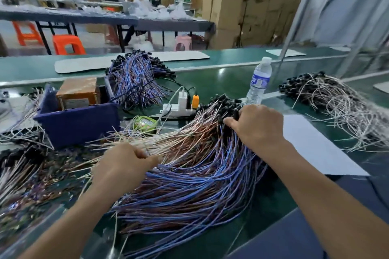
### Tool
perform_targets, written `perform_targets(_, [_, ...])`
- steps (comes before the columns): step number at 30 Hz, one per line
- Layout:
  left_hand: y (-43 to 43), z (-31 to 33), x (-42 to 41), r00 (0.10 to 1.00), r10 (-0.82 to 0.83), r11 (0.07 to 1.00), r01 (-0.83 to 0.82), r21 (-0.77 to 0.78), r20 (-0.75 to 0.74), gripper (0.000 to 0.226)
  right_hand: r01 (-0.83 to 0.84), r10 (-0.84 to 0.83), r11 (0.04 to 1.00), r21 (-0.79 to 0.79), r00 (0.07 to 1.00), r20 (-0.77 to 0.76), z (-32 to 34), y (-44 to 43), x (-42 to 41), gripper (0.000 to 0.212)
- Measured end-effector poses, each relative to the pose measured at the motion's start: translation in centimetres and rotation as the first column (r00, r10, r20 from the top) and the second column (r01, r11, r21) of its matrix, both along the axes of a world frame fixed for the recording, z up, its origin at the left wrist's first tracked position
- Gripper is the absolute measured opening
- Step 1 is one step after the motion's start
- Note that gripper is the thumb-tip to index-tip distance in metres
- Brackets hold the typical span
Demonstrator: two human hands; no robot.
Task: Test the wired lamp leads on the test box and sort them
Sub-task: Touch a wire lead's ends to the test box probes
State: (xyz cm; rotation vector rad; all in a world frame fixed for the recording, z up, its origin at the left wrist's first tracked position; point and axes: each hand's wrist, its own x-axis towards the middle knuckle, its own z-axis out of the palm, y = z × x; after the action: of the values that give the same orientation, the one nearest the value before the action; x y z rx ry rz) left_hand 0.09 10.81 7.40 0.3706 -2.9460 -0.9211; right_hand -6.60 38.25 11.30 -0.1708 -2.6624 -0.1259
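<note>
From my seat at the remote feed, the central bundle of leads fills the middle of the frame, a broad fan of blue, brown and whitish wires lying on the green bench, with its black sockets bunched at the centre right and its bare ends spreading toward the lower left. The left hand, in the lower centre left, has its fingers curled round a tuft of the pale strands near the fan's left edge and grasps them. The right hand, centre right, lies on top of the bundle just below the sockets, thumb stuck out to the left; its fingertips are buried among the wires, so I cannot tell whether it grips or merely presses. Left of centre sits a blue bin holding a brown box, and just beside the bin, toward the centre, lie a small green device and a white power strip. A second blue bundle lies behind them at upper centre. A water bottle stands upright above the right hand, a white-wired pile sprawls at the right edge, and a white sheet lies between that pile and the right forearm
</note>
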Motion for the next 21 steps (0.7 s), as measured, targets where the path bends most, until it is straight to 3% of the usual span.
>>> perform_targets(2, [-0.5, -0.1, 0.2, 0.999, 0.046, 0.999, -0.046, -0.015, -0.007, 0.031, -0.024, 0.035, 0.994, 0.103, 0.994, -0.107, -0.2, -0.2, 0.2, 0.063])
perform_targets(5, [-1.3, 0.2, 0.7, 0.998, 0.053, 0.999, -0.053, 0.013, -0.022, 0.024, -0.134, 0.156, 0.986, 0.094, 0.947, -0.280, -0.6, -0.9, 0.9, 0.059])
perform_targets(11, [-2.8, 0.7, 1.2, 0.994, 0.088, 0.995, -0.085, 0.058, -0.061, 0.026, -0.389, 0.344, 0.916, -0.100, 0.888, -0.306, -2.2, -7.9, 2.8, 0.039])
perform_targets(16, [-5.2, 0.3, 2.2, 0.980, 0.161, 0.985, -0.152, 0.084, -0.118, 0.021, -0.564, 0.545, 0.747, -0.350, 0.823, -0.162, -3.5, -17.0, 4.0, 0.041])
perform_targets(21, [-10.1, -1.9, 4.1, 0.958, 0.238, 0.959, -0.206, 0.194, -0.161, 0.034, -0.566, 0.683, 0.603, -0.562, 0.731, -0.002, -6.0, -24.1, 4.3, 0.037])
